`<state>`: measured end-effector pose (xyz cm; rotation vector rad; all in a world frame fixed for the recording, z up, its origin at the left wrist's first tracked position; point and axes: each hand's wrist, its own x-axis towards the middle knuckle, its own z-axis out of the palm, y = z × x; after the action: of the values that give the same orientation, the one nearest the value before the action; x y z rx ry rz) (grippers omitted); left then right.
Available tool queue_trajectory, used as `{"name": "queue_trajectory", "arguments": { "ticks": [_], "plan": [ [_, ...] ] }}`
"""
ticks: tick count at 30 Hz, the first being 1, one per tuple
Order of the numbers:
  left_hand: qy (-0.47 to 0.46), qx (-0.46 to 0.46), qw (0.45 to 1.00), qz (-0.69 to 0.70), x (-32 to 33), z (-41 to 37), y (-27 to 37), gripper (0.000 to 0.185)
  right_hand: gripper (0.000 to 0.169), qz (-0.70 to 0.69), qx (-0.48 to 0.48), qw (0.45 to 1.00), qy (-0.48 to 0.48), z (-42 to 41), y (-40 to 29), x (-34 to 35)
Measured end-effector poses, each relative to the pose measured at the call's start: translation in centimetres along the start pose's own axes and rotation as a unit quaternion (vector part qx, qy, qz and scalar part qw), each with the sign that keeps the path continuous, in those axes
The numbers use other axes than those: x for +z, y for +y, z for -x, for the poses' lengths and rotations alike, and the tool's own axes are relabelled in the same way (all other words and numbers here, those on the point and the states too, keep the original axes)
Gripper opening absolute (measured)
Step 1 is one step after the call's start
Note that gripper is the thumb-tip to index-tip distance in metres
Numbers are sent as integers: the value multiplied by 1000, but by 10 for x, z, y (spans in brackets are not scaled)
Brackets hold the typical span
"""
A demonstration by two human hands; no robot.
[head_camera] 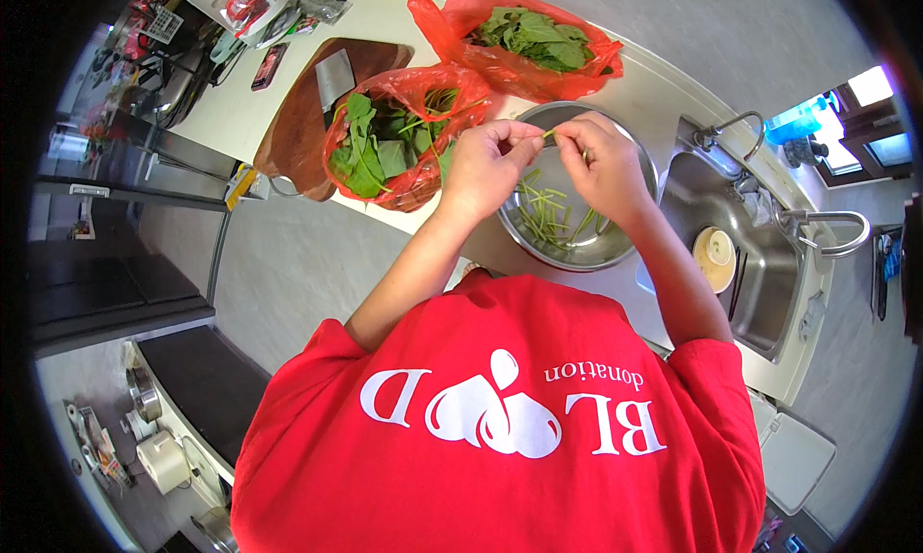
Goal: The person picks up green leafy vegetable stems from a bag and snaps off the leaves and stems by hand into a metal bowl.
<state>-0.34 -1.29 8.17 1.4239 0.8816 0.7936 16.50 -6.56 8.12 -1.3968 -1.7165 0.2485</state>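
Note:
Above the rim of a wide stainless steel bowl [577,257], my two hands meet at a short green stem [549,133]. My left hand [492,162] pinches its left end between thumb and forefinger. At the other end, the fingertips of my right hand [600,160] pinch the same stem. Several cut or snapped stem pieces [544,214] lie in the bowl below. A red plastic bag [433,88] with leafy greens [360,156] stands left of the bowl, partly behind my left hand. Farther back, a second red bag [440,23] holds more leaves [537,37].
A cleaver [335,79] rests on a brown wooden chopping board [288,138] at the left. To the right is a steel sink [764,293] with stacked bowls [714,264], chopsticks [735,286] and a curved faucet [844,228]. A boxed item [269,67] lies on the counter.

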Motion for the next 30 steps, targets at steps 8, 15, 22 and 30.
{"name": "queue_trajectory", "arguments": {
  "ticks": [8, 15, 22, 30],
  "plan": [
    [10, -24, 999, 39, -2, 3, 0, 15, 17, -417, 303, 856, 31, 5, -8, 24],
    [-3, -50, 998, 33, -3, 10, -11, 15, 18, -540, 307, 767, 163, -4, 7, 9],
    [17, -42, 998, 45, -3, 11, -9, 13, 19, -507, 301, 780, 211, -1, 25, -6],
    [14, -35, 999, 31, -3, 8, -12, 15, 18, -181, 299, 935, -53, 21, 18, 6]
  ]
}}
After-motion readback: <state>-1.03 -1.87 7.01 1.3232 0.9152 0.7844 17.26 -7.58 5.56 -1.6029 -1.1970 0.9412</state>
